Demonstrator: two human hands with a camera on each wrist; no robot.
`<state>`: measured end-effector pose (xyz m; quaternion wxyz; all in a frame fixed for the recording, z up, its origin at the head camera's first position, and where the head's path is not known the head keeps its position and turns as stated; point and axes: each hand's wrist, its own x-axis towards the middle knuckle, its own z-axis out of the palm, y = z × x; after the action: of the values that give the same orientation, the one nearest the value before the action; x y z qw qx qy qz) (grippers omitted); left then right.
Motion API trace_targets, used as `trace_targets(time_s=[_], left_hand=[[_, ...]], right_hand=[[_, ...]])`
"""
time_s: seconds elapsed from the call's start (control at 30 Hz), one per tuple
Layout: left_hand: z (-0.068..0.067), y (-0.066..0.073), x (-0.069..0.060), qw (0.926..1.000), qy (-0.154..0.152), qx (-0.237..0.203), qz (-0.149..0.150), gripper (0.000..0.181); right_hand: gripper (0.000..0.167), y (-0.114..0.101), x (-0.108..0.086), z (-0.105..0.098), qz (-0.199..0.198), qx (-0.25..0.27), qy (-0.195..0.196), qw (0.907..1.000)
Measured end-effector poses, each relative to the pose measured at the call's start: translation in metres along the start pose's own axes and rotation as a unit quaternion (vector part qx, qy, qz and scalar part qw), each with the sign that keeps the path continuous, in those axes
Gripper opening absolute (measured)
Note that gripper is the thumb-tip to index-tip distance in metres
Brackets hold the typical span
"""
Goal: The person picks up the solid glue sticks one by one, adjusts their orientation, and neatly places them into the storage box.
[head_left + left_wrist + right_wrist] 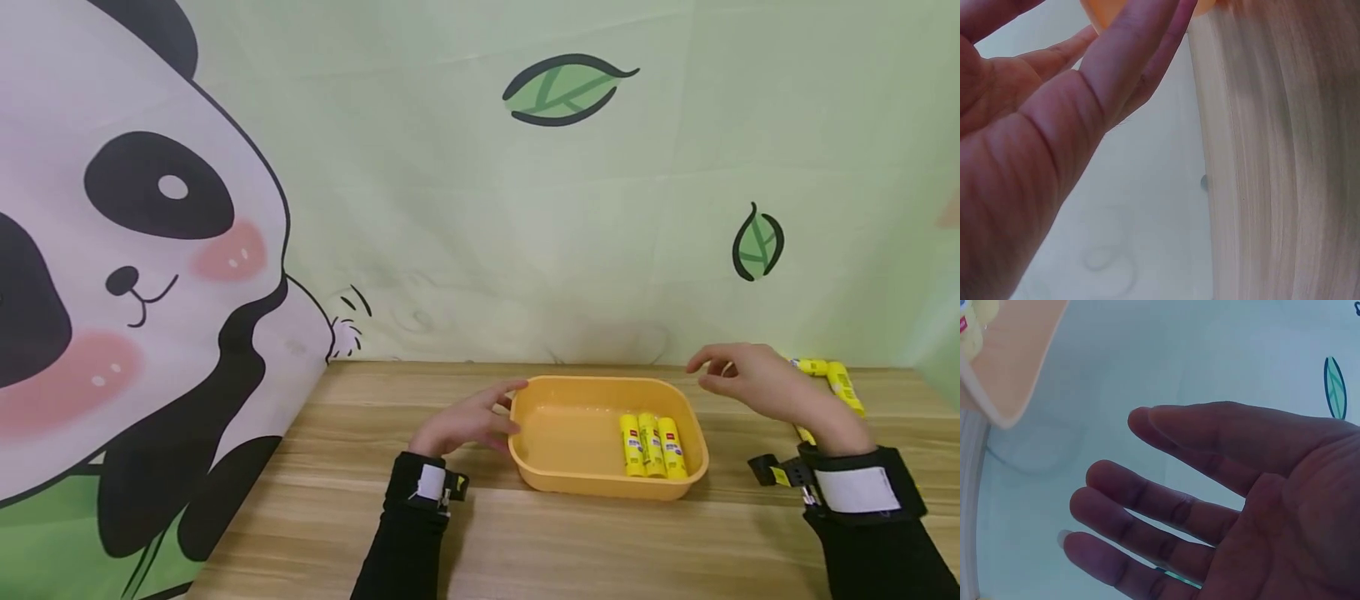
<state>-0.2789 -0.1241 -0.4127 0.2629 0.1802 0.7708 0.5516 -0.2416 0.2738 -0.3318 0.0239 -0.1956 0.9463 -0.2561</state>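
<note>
An orange-yellow basin (570, 442) stands on the wooden table, with three yellow glue sticks (652, 447) lying side by side in its right half. The left hand (471, 419) touches the basin's left wall with its fingertips, fingers relaxed; in the left wrist view, that hand (1054, 119) reaches up to the basin's edge. Beyond the basin's right end, the right hand (757, 385) hovers above the table with nothing in it. Its fingers are loosely extended in the right wrist view, where the hand (1222, 506) is beside the basin's corner (1016, 369).
More yellow glue sticks (844, 387) lie at the table's back right, partly hidden behind the right forearm. A pale green cloth (450, 208) with a panda and leaves printed on it hangs along the table's back edge.
</note>
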Motion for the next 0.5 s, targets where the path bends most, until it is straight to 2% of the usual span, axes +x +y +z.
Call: trace_targets(time_s=[0.5], left_hand=[[0.001, 0.001, 0.000, 1.0000, 0.001, 0.003, -0.003, 0.075]], right_hand=[[0.021, 0.027, -0.012, -0.017, 0.015, -0.025, 0.018, 0.9994]])
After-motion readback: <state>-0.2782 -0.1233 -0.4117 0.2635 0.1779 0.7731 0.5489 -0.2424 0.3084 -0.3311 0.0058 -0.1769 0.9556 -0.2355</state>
